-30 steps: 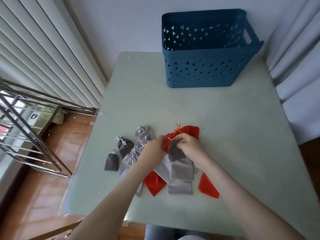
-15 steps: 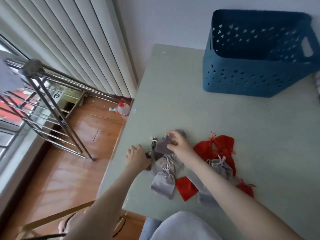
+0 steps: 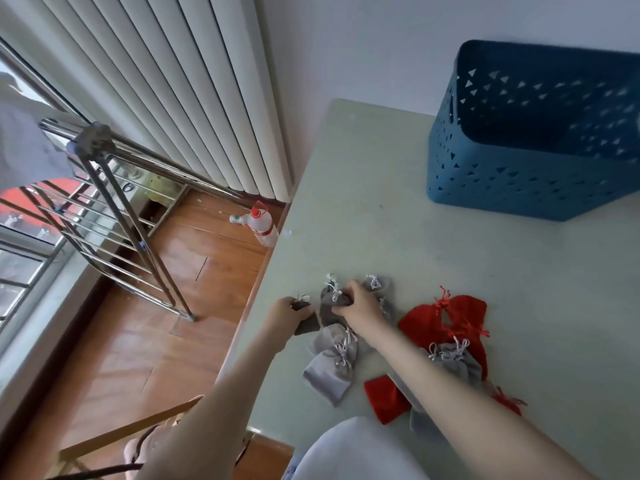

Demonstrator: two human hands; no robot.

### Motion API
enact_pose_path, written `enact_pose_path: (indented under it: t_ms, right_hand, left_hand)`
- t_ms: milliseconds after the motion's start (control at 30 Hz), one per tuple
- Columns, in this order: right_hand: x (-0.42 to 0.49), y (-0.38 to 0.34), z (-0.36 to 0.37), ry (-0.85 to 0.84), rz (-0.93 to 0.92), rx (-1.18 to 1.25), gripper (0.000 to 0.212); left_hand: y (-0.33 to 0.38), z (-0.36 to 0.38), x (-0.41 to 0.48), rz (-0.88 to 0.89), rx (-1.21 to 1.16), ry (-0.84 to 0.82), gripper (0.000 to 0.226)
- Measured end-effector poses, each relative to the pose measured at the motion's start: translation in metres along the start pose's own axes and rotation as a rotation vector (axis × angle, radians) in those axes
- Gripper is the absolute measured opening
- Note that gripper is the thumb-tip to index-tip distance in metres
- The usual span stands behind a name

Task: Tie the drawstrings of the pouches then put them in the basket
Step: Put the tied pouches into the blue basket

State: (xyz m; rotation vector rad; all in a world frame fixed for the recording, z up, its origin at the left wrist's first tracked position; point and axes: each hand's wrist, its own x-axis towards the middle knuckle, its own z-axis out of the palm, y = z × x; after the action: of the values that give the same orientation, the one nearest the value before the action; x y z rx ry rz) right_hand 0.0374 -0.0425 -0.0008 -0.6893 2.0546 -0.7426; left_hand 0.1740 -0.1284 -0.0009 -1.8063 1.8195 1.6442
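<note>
Near left edge of counter (image 3: 433,258), left grip (image 3: 287,313) curls round a dark pouch (image 3: 308,326), right grip (image 3: 360,304) pinches a grey pouch (image 3: 327,310), apparently at its neck: tying step, I judge, next needing cords knotted before the far-right basket (image 3: 502,181).

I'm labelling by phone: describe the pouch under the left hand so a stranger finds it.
Start at the pale green table, along its left edge. The dark grey pouch sits there under the left hand: leftmost of all, darker than the light grey pouches nearby.
</note>
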Motion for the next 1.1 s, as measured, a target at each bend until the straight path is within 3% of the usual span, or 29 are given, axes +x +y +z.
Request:
enact_pose_path:
  t_ms: [133,233,400,533,733,967,1100]
  right_hand:
    - [-0.005,-0.013,-0.034,0.003,-0.028,0.409,0.027]
    - [-0.011,-0.026,-0.063,-0.061,-0.111,0.547,0.033]
    - [-0.025,-0.042,-0.105,-0.126,-0.223,0.492,0.05]
    - [-0.03,-0.04,-0.131,-0.054,-0.24,0.459,0.041]
    - [-0.032,-0.028,-0.143,0.116,-0.267,0.406,0.037]
    - [-0.039,-0.025,-0.144,0.178,-0.285,0.411,0.03]
    - [-0.036,-0.022,-0.149,0.249,-0.261,0.274,0.024]
  left_hand:
    - [0.018,-0.008,0.005,-0.019,-0.262,-0.019,0.013]
    - [0.045,-0.001,0.0,-0.013,-0.366,-0.079,0.017]
    - [0.094,0.026,-0.013,0.081,-0.404,-0.247,0.019]
    - [0.128,0.051,-0.029,0.156,-0.439,-0.299,0.026]
    - [0.156,0.062,-0.042,0.004,-0.753,-0.432,0.026]
    - [0.165,0.071,-0.045,-0.032,-0.887,-0.594,0.059]
    - [0.166,0.075,-0.049,0.033,-0.88,-0.617,0.037]
